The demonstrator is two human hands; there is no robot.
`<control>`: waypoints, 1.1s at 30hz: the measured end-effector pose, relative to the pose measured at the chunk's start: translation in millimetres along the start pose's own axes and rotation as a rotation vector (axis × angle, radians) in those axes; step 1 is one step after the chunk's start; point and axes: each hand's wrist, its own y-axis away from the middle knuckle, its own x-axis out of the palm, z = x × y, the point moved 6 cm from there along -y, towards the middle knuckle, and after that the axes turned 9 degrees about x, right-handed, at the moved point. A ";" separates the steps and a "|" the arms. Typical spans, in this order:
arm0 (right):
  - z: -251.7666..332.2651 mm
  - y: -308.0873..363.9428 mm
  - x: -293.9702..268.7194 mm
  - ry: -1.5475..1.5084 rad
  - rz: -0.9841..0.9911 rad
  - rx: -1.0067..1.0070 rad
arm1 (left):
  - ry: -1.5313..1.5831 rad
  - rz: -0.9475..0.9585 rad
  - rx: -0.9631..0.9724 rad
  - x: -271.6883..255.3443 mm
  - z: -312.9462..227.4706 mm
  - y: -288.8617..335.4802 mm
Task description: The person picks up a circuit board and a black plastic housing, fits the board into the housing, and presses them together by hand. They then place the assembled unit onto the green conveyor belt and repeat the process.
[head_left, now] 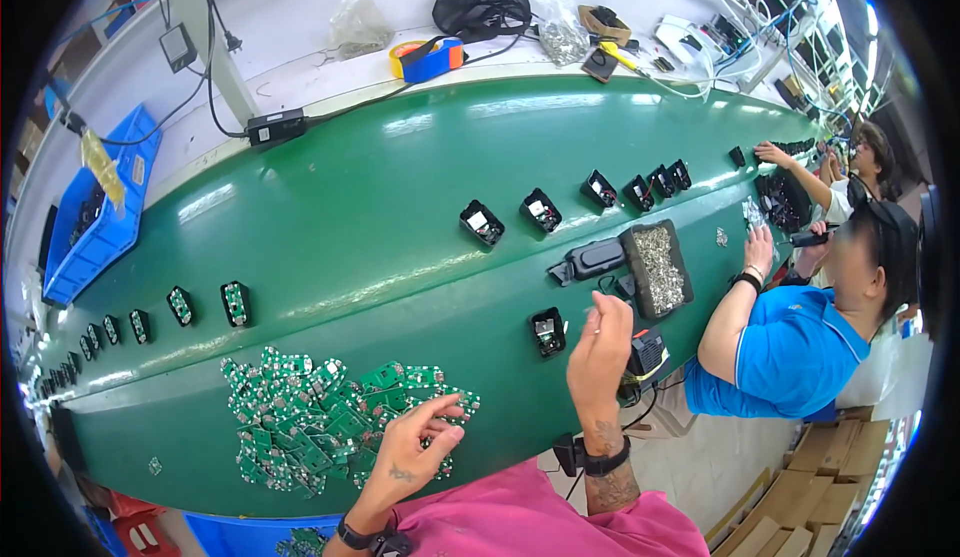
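My left hand (415, 449) is over the right edge of a heap of green circuit boards (300, 417), thumb and fingers apart, nothing visible between them. My right hand (598, 357) is raised beside a small black plastic housing (547, 332) with parts inside, which stands uncovered on the green bench. The right fingers are curled together; a small shiny spot shows there, too small to name. Just beyond that hand are a dark tray of small metal screws (658, 267) and a black power tool (595, 259) lying on its side.
A row of black housings (541, 211) stands along the green conveyor (350, 197); housings with green boards (235, 304) stand at left. A blue bin (100, 207) is at far left. At right, a co-worker in a blue shirt (790, 347) works. A boxy battery pack (648, 355) sits near my right wrist.
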 end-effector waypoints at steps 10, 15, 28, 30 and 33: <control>-9.6 30.4 54.7 0.194 0.166 -0.241 | 0.049 -0.054 0.050 -20.5 -5.7 15.6; -13.9 19.9 41.1 0.255 0.180 -0.148 | 0.044 -0.069 0.081 -30.0 -5.3 24.8; 74.8 -75.5 136.5 0.210 0.350 -0.051 | 0.190 -0.290 0.123 -63.9 -9.1 60.9; 70.3 -80.2 144.4 0.200 0.309 -0.073 | 0.244 -0.388 0.164 -71.4 -4.8 72.0; 88.1 -39.1 137.4 -0.110 0.483 -0.079 | 0.273 -0.471 0.145 -78.3 -2.3 82.8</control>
